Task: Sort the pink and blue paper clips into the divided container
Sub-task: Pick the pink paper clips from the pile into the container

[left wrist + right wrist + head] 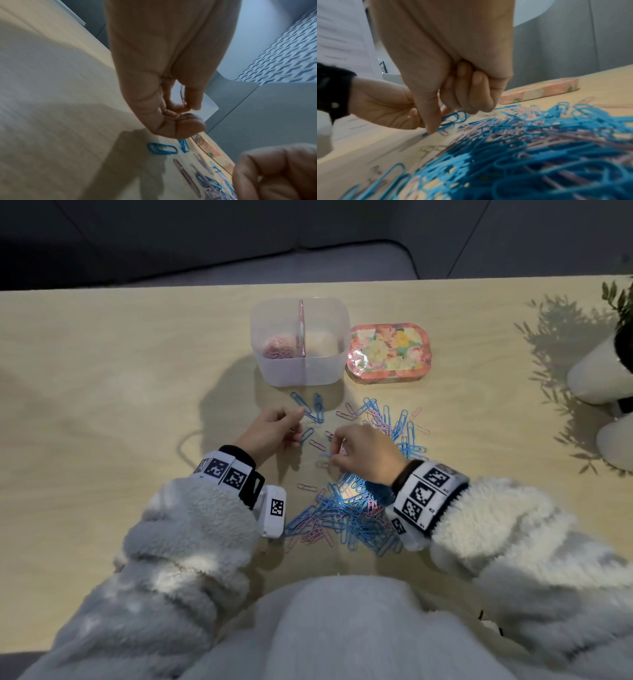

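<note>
A translucent divided container (274,371) stands at the table's middle back, with pink clips (277,349) in its left compartment. A mixed pile of blue and pink paper clips (346,515) lies in front of me, and more (394,422) spread to the right. My left hand (296,422) hovers left of the loose clips with its fingers curled. It pinches a thin pinkish clip (182,94) between thumb and fingers (195,97). My right hand (334,455) is low on the table, its fingertips (431,128) gripping the end of a blue clip (324,455).
A floral tin (388,352) lies right of the container. Two white plant pots (599,371) stand at the table's right edge. Several single blue clips (317,407) lie between my left hand and the container. A grey sofa lies beyond the far edge.
</note>
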Available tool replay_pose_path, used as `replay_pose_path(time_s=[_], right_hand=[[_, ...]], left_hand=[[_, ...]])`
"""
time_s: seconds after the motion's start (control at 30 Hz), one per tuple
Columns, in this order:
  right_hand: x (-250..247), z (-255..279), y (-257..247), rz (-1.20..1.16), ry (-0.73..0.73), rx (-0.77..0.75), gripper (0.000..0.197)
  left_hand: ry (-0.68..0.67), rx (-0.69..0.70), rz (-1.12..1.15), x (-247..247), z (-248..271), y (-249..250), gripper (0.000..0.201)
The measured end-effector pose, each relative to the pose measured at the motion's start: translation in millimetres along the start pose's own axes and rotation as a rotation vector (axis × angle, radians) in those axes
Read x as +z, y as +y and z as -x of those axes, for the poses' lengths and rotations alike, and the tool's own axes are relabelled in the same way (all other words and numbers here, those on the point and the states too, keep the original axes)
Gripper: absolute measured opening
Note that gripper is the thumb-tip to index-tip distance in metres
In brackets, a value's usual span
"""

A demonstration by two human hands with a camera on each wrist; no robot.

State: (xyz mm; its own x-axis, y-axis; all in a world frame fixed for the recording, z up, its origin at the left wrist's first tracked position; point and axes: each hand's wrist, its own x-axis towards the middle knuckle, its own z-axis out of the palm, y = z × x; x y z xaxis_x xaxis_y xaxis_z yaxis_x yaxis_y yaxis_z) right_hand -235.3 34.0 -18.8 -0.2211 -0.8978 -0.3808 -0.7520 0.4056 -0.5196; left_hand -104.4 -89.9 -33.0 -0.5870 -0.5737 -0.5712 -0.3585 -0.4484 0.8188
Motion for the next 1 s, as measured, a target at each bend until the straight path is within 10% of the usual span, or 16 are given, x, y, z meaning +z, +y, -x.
replay_pose_path(time_s=[0.27, 0.47, 0.7, 1.0], right_hand=[[-25, -39, 13, 0.027, 0.248, 0.212, 0.022], [-18, -48, 16, 0.011, 0.147, 0.281, 0.014], [-8, -40, 9, 0.188, 0.113, 0.154, 0.016], [-13, -32, 25, 0.024, 0.21, 0.044, 0.009]], left_hand=[[0.005, 0.199, -0.324, 4, 0, -5, 0.021], [-0.066, 0.414, -1.098, 15, 1, -10, 0.015], [-0.13, 0.421, -1.348, 24, 0, -9, 0.017], [0.032, 0.271, -0.292, -1, -14, 2, 0.017]])
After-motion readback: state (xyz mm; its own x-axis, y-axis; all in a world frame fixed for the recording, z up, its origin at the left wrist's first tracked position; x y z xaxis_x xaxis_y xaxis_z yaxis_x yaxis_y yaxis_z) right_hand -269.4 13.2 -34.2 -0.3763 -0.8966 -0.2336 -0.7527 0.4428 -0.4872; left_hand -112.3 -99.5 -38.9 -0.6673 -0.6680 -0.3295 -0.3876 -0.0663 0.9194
